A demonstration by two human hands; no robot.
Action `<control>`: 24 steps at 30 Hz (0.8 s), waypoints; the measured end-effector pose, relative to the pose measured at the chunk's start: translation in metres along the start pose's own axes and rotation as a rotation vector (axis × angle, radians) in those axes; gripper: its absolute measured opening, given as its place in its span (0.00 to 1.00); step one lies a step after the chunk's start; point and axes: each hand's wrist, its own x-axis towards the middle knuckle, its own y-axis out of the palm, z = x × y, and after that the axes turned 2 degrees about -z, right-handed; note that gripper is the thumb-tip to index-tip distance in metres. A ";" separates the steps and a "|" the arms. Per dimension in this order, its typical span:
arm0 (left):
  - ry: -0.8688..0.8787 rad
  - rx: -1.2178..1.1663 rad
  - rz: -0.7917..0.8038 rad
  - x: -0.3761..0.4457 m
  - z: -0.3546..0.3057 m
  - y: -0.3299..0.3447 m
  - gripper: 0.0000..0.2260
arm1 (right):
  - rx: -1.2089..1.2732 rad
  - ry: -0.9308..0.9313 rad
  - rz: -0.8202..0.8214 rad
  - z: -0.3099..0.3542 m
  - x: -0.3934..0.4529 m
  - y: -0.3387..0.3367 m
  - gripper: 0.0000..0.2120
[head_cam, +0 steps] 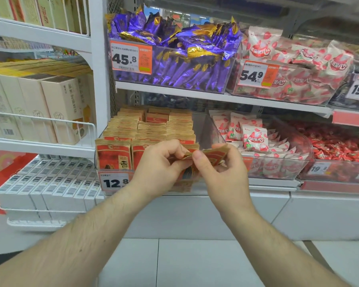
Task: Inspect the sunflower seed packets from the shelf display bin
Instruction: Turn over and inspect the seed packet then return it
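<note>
Landmark: clear display bin (207, 129), lower shelf, centre of view

- Sunflower seed packets (147, 129): tan and red, standing upright in tight rows inside the bin, filling it from front wall to back; front row shows red faces with dark print
- Price tag (114, 182): fixed to the bin's front left corner, reading 12.8, right edge hidden behind the left wrist
- Left hand (160, 166): at the bin's front edge, fingers curled and pinching the left end of a small bunch of packets
- Right hand (218, 168): just right of the left hand, at the bin's front right, thumb on top and fingers beneath, pinching the same bunch
- Held packets (207, 155): lifted above the front row, tilted nearly flat, top edges fanned between the two hands; exact count cannot be told
- Strawberry sweet packs (255, 137): white and pink, in the bin just right of the landmark
- Purple wrapped packs (174, 48): in the bin on the shelf directly above, tagged 45.8
- Cream boxes (39, 104): on the wire rack left of the landmark, beyond the white upright
</note>
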 end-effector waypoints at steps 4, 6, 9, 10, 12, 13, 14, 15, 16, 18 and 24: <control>-0.023 0.007 0.050 0.000 0.008 0.002 0.11 | 0.038 0.013 -0.001 0.001 0.000 -0.002 0.12; -0.034 0.031 0.090 0.000 0.010 0.002 0.11 | 0.048 0.031 0.002 0.001 0.001 -0.004 0.08; -0.064 0.110 0.163 -0.002 0.010 0.000 0.10 | 0.033 0.065 0.014 0.000 0.000 -0.008 0.07; -0.071 0.134 0.175 -0.003 0.010 0.000 0.10 | 0.035 0.082 0.018 -0.001 0.000 -0.009 0.07; -0.077 0.173 0.194 -0.004 0.010 -0.001 0.10 | 0.037 0.121 0.029 -0.001 -0.001 -0.012 0.08; -0.076 0.190 0.207 -0.004 0.012 -0.001 0.09 | 0.030 0.138 0.035 -0.002 -0.001 -0.013 0.09; -0.078 0.205 0.221 -0.005 0.013 -0.002 0.09 | 0.018 0.153 0.040 -0.002 0.000 -0.013 0.10; -0.084 0.217 0.233 -0.005 0.014 -0.002 0.10 | 0.008 0.168 0.044 -0.003 -0.001 -0.014 0.11; -0.094 0.225 0.243 -0.006 0.015 -0.002 0.10 | 0.003 0.182 0.046 -0.003 0.000 -0.015 0.11; -0.118 0.229 0.256 -0.006 0.016 -0.002 0.10 | 0.009 0.206 0.050 -0.003 -0.001 -0.015 0.13; -0.149 0.241 0.268 -0.005 0.015 -0.003 0.10 | 0.051 0.237 0.061 -0.001 -0.001 -0.015 0.15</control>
